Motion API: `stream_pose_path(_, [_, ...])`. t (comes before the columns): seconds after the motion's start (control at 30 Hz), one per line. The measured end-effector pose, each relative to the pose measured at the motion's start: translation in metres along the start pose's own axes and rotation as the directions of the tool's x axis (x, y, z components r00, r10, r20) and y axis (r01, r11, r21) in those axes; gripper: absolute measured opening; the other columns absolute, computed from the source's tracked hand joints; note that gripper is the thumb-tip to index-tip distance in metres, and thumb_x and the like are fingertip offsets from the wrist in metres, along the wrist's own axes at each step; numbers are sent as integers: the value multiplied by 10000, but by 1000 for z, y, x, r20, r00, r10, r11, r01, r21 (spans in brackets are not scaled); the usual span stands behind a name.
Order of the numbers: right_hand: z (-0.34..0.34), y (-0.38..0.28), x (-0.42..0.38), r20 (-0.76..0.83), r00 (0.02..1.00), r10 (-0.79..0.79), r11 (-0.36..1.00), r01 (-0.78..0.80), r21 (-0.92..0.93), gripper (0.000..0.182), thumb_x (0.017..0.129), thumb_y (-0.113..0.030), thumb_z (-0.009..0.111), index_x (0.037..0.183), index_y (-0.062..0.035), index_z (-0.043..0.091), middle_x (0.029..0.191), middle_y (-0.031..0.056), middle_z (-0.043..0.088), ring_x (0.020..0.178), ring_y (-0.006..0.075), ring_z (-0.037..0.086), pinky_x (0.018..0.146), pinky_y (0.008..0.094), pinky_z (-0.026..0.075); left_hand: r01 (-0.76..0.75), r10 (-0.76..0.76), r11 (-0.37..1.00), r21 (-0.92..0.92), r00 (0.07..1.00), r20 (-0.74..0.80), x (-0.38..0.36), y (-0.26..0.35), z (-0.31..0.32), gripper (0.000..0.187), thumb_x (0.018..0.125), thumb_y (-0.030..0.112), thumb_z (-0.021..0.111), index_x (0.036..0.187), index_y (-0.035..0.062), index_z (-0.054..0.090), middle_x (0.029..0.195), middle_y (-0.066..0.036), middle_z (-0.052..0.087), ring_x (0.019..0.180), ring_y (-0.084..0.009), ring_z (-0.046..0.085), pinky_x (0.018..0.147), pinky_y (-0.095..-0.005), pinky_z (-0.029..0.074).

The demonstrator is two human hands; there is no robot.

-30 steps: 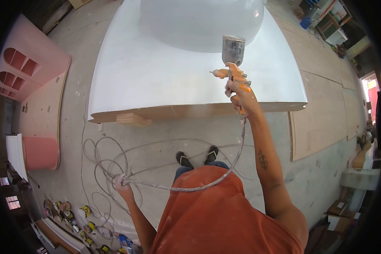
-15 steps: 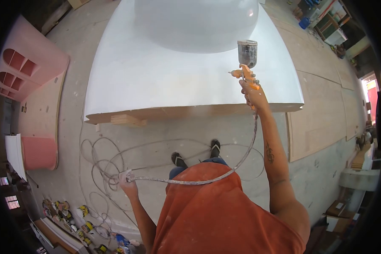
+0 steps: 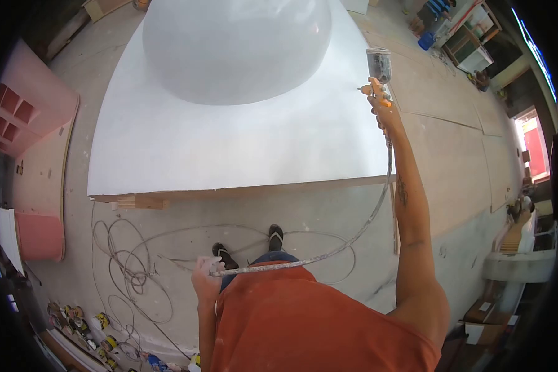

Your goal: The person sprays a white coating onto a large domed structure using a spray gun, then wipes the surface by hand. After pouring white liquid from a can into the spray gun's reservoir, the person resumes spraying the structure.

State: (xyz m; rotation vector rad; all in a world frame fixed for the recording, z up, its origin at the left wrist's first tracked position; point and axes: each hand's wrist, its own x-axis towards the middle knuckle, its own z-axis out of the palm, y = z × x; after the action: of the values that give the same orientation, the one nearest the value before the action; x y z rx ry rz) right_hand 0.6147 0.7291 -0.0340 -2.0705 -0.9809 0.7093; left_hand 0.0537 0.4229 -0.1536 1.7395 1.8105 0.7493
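An orange spray gun (image 3: pixel 376 93) with a paint-smeared cup (image 3: pixel 379 64) on top is gripped in my right hand (image 3: pixel 387 116). It is held over the right edge of a large white panel (image 3: pixel 242 146), its nozzle pointing left. On the panel rests a big rounded, glossy white form (image 3: pixel 239 49). A paint-spattered air hose (image 3: pixel 353 239) hangs from the gun's handle and curves across my front to my left hand (image 3: pixel 207 279), whose fingers are closed around it near my waist.
Loops of hose (image 3: pixel 127 263) lie on the floor to the left. A wood block (image 3: pixel 141 203) sits under the panel's front edge. Pink curved pieces (image 3: pixel 40 235) stand at left, several paint cans (image 3: pixel 102 320) at lower left. Boards (image 3: pixel 446 167) lie at right. A person (image 3: pixel 433 15) is at the far right.
My right hand has carried the spray gun slightly right and forward, to the panel's right edge. My left hand has shifted right with the hose. The view has turned, and the panel appears further left.
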Motion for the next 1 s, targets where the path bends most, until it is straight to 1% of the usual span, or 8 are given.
stream_pose_path(0.23, [23,53,63,-127,986,-109,991,98,-96,374,933,-399,703,831,-43,651,693,37,591,515,130,515,449,330,392,54,-50,998,-40,995,85,-7,-8,17,180,816,114,780,990,81,744,904,-108,649,747,-312,630,636,-391,482])
stream_pose_path(0.3, [31,87,90,-279,831,-481,848,360,-390,350,924,-397,715,886,-57,641,691,-7,554,476,89,440,424,265,341,10,-10,1000,-10,999,44,-4,-8,14,190,819,113,780,1000,71,741,910,-123,655,764,-327,639,650,-392,484])
stream_pose_path(0.47, [12,10,-18,-79,985,-153,984,144,-108,369,942,-379,688,818,-37,628,675,22,559,493,113,478,448,304,371,115,-114,992,55,993,-19,5,-16,-7,210,830,136,781,1020,62,734,909,-144,654,806,-367,650,688,-436,504])
stream_pose_path(0.5, [12,-4,-42,10,1000,-17,1000,17,-1,361,944,-375,687,829,-39,623,672,11,548,485,102,459,442,293,360,132,-129,988,75,991,-44,6,-23,-16,214,836,128,771,1032,53,732,906,-156,647,800,-371,641,685,-440,494])
stream_pose_path(0.6, [30,-19,-109,124,990,66,996,-73,57,328,941,-358,700,863,-51,613,687,-8,537,477,72,415,422,263,336,259,-250,957,128,965,-82,3,-49,-47,233,830,105,761,1052,39,735,890,-170,630,810,-371,625,706,-446,479])
stream_pose_path(0.83, [140,-51,-216,347,936,51,946,-156,283,288,945,-338,724,846,-126,556,647,-65,479,450,14,340,393,220,281,308,-276,944,121,935,-223,-33,-163,-111,262,805,82,762,1061,33,741,882,-153,620,843,-341,621,744,-440,474])
stream_pose_path(0.9, [173,-64,-235,423,906,21,931,-172,321,294,950,-337,726,837,-136,545,661,-66,483,452,8,337,389,222,290,315,-292,946,75,929,-226,-38,-180,-123,260,811,11,714,1071,14,733,907,-120,650,826,-237,625,771,-342,492])
stream_pose_path(1.0, [204,-82,-258,525,851,-20,865,-249,436,290,959,-328,719,839,-137,537,674,-56,483,454,8,346,389,219,295,326,-317,945,10,928,-196,-48,-207,-134,258,798,38,729,1055,19,742,902,-139,629,857,-313,623,780,-390,488])
